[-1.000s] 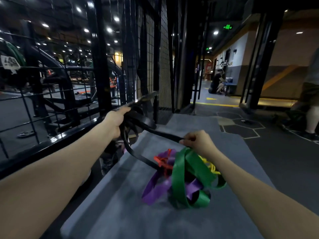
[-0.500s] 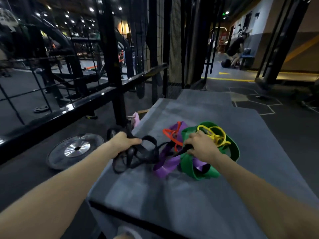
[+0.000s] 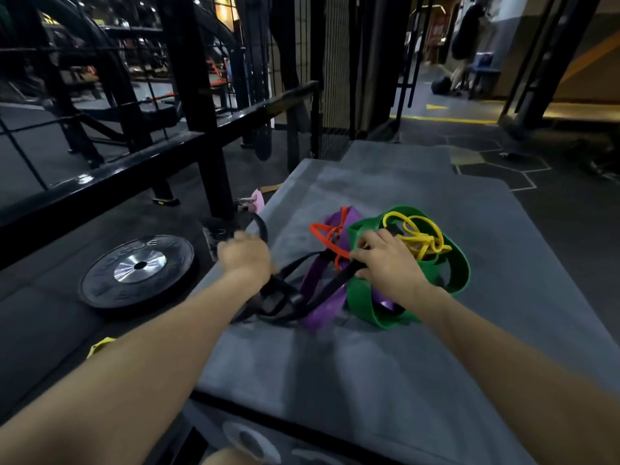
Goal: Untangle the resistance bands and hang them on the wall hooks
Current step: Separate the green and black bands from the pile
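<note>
Left hand fisted round the black band, gripping it near the left edge of the grey mat; loops of black spilling under the wrist. Right hand pinching the same black band where it enters the tangle — fingers curled over it, thumb underneath. Black strap stretched between the two hands, low over the mat. Just beyond the right hand, the knot: green band wrapping the outside, yellow band coiled on top toward the far side, red band on the left of the heap, purple band threaded beneath and trailing toward the near edge. Whole heap lying mid-mat, closer to the left edge than the right. Off the mat's left edge on the dark floor, a weight plate lying flat, beside a black rack. No hooks made out.
</note>
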A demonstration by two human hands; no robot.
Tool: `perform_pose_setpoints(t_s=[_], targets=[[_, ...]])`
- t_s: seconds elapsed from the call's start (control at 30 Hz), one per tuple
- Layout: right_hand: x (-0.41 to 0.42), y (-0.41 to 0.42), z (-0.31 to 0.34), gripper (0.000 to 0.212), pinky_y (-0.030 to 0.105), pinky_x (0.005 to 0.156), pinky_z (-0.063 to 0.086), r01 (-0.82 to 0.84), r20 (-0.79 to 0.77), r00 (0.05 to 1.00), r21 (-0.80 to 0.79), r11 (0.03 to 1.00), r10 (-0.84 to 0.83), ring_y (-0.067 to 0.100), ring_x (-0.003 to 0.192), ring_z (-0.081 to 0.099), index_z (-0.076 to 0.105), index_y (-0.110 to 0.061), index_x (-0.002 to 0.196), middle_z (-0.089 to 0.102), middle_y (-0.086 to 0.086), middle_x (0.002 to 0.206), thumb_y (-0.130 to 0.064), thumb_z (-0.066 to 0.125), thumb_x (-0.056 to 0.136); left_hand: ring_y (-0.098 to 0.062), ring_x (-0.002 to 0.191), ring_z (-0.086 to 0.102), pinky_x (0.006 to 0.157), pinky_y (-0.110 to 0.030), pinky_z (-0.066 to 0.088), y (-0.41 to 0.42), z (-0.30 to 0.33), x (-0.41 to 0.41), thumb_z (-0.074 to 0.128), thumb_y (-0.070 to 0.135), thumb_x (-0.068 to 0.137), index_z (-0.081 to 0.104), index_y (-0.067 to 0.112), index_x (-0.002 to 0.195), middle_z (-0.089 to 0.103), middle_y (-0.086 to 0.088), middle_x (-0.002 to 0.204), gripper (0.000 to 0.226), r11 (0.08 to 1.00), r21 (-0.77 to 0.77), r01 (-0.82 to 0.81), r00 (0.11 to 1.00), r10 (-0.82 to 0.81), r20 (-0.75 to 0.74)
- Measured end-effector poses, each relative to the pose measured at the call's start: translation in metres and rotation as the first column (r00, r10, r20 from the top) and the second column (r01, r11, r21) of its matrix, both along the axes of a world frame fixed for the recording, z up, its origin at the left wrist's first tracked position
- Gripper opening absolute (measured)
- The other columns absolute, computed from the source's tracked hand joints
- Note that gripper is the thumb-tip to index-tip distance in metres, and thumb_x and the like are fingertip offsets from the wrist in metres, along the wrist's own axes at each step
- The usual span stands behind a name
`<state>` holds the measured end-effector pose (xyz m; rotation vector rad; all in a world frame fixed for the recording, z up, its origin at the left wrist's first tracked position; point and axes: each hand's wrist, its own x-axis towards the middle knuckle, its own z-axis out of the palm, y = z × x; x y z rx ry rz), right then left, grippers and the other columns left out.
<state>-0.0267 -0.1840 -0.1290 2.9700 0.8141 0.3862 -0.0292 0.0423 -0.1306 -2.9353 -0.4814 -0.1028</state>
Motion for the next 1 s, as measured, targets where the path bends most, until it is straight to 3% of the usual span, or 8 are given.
perform_pose_setpoints(t_s=[0.07, 0.2, 0.27, 0.33, 0.43, 0.63, 0.87, 1.0], targets=[[0.001, -0.002, -0.003, 0.042, 0.04, 0.094, 0.035, -0.005, 0.041, 0.999, 0.046, 0.999, 0.003, 0.03, 0.116, 0.041, 0.062, -0.017, 0.12, 0.045, 0.008, 0.123, -0.03, 0.067, 0.081, -0.028, 0.11, 0.055, 0.08, -0.032, 0.04, -0.013, 0.005, 0.013, 0.058, 0.052, 0.084, 0.046, 0.005, 0.127, 0.05, -0.012, 0.125, 0.064, 0.994, -0.107, -0.018, 0.999, 0.013, -0.049], [0.011, -0.003, -0.01, 0.044, 0.037, 0.067, 0.049, -0.026, 0.14, 0.99, 0.083, 0.996, 0.015, 0.033, 0.082, 0.061, 0.073, -0.011, 0.093, 0.057, 0.011, 0.09, -0.027, 0.086, 0.054, -0.034, 0.098, 0.059, 0.074, -0.04, 0.045, -0.036, 0.006, 0.032, 0.05, 0.063, 0.083, 0.051, 0.002, 0.11, 0.056, -0.016, 0.112, 0.066, 0.903, -0.367, 0.222, 0.96, -0.135, 0.247], [0.015, 0.001, -0.014, 0.041, 0.03, 0.062, 0.048, -0.034, 0.179, 0.984, 0.08, 0.996, 0.019, 0.028, 0.071, 0.063, 0.072, -0.014, 0.086, 0.06, 0.006, 0.08, -0.029, 0.084, 0.049, -0.032, 0.084, 0.06, 0.072, -0.041, 0.045, -0.051, -0.002, 0.031, 0.049, 0.078, 0.07, 0.058, 0.012, 0.082, 0.063, -0.017, 0.087, 0.067, 0.52, -0.758, 0.394, 0.915, -0.298, 0.271], [0.018, 0.004, -0.017, 0.034, 0.03, 0.066, 0.045, -0.086, 0.209, 0.976, 0.104, 0.991, 0.063, 0.026, 0.07, 0.064, 0.068, -0.015, 0.085, 0.061, 0.004, 0.079, -0.025, 0.078, 0.054, -0.019, 0.09, 0.059, 0.084, -0.034, 0.046, -0.061, -0.018, 0.026, 0.059, 0.072, 0.066, 0.062, 0.019, 0.086, 0.063, -0.006, 0.09, 0.056, 0.33, -0.877, 0.349, 0.855, -0.496, 0.154], [0.022, -0.003, -0.019, 0.04, 0.033, 0.071, 0.05, -0.097, 0.169, 0.983, 0.144, 0.985, 0.072, 0.028, 0.08, 0.065, 0.062, -0.012, 0.087, 0.063, 0.006, 0.088, -0.025, 0.083, 0.055, -0.021, 0.121, 0.039, 0.104, -0.022, 0.031, -0.055, -0.045, 0.031, 0.072, 0.044, 0.075, 0.052, 0.011, 0.121, 0.043, -0.011, 0.123, 0.06, 0.58, -0.668, 0.467, 0.783, -0.622, 0.008], [0.022, -0.021, -0.02, 0.046, 0.035, 0.076, 0.052, -0.148, 0.189, 0.976, 0.196, 0.969, 0.111, 0.03, 0.085, 0.063, 0.066, -0.01, 0.085, 0.062, 0.009, 0.102, -0.028, 0.088, 0.048, -0.029, 0.109, 0.051, 0.096, -0.034, 0.04, -0.035, -0.049, 0.063, 0.065, 0.035, 0.083, 0.055, 0.01, 0.114, 0.047, -0.012, 0.112, 0.041, 0.636, -0.613, 0.468, 0.823, -0.566, 0.041], [0.032, -0.036, -0.029, 0.036, 0.035, 0.066, 0.045, -0.148, 0.339, 0.936, 0.144, 0.978, 0.091, 0.021, 0.083, 0.039, 0.066, -0.015, 0.077, 0.058, 0.004, 0.081, -0.043, 0.076, 0.058, -0.025, 0.105, 0.059, 0.097, -0.042, 0.044, -0.015, -0.054, 0.072, 0.035, 0.085, 0.062, 0.053, 0.029, 0.112, 0.062, -0.004, 0.115, 0.076, 0.688, -0.685, 0.238, 0.885, -0.444, -0.139], [0.032, -0.026, -0.029, 0.031, 0.027, 0.064, 0.042, -0.034, 0.27, 0.962, -0.041, 0.999, 0.044, 0.016, 0.067, 0.057, 0.069, -0.025, 0.062, 0.056, -0.006, 0.063, -0.048, 0.084, 0.048, -0.03, 0.113, 0.055, 0.09, -0.037, 0.043, -0.019, -0.055, 0.071, 0.043, 0.065, 0.085, 0.055, 0.021, 0.112, 0.06, -0.01, 0.121, 0.053, 0.854, -0.394, 0.34, 0.86, -0.452, -0.238]])
